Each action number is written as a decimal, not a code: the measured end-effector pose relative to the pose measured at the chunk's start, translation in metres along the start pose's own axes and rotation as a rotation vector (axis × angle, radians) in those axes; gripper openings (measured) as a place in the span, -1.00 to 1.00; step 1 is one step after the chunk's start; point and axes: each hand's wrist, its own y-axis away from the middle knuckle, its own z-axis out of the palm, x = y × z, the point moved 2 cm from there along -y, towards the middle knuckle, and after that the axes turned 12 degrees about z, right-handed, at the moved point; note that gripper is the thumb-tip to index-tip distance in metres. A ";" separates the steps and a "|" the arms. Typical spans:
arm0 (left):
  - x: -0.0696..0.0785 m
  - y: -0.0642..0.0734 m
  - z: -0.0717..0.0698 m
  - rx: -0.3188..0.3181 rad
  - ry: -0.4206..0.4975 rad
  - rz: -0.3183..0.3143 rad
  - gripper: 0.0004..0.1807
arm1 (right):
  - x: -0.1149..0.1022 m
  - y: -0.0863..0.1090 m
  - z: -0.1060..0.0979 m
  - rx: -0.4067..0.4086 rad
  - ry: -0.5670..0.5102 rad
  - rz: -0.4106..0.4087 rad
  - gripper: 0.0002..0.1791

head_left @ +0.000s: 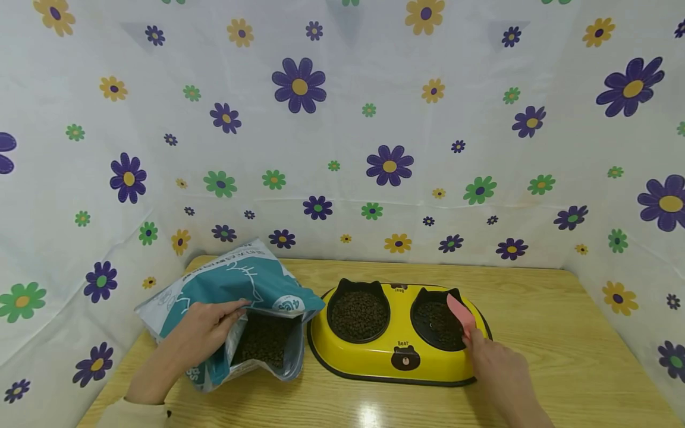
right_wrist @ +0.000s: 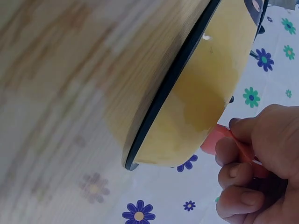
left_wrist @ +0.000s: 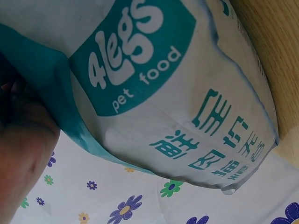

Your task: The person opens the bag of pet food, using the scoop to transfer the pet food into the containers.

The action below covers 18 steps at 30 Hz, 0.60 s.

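With its fingers over the upper rim of the mouth, my left hand [head_left: 206,333] grips a teal and white pet food bag [head_left: 230,282]. The bag lies tilted on the table, its mouth gaping toward me and brown kibble [head_left: 262,340] showing inside. My right hand [head_left: 500,368] holds a pink scoop [head_left: 461,312] by its handle, fingers curled round it in the right wrist view. The scoop's head is over the right bowl [head_left: 421,333], which has a thin layer of kibble. More kibble fills the left bowl [head_left: 333,321]. Both bowls are black and set in a yellow feeder stand [head_left: 364,362].
A light wooden table [head_left: 578,345] carries everything. Behind it and along both sides hangs a white flowered cloth [head_left: 342,137]. The bag stands close against the left end of the feeder stand.
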 end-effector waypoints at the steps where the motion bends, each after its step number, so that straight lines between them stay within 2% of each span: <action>1: 0.000 0.000 0.000 -0.001 -0.001 -0.002 -0.68 | 0.001 0.000 0.000 0.002 0.007 -0.002 -0.76; 3: 0.000 0.000 0.000 -0.003 -0.002 -0.007 -0.68 | 0.003 0.001 -0.002 0.015 0.000 -0.006 -0.77; 6: 0.001 0.001 0.000 0.000 -0.005 -0.005 -0.68 | 0.005 0.002 -0.004 0.077 -0.017 -0.017 -0.75; 11: 0.001 0.001 0.000 -0.004 0.003 -0.002 -0.68 | 0.010 0.002 -0.009 0.152 -0.063 0.020 -0.73; 14: 0.001 0.001 0.000 -0.007 0.005 0.000 -0.68 | 0.013 0.001 -0.011 0.119 -0.157 0.084 -0.78; 16: 0.000 0.001 0.000 -0.007 0.005 0.004 -0.69 | 0.014 0.000 -0.013 0.095 -0.269 0.112 -0.78; 18: 0.001 0.001 -0.001 -0.007 0.005 0.007 -0.69 | 0.014 -0.002 -0.016 0.008 -0.413 0.162 -0.76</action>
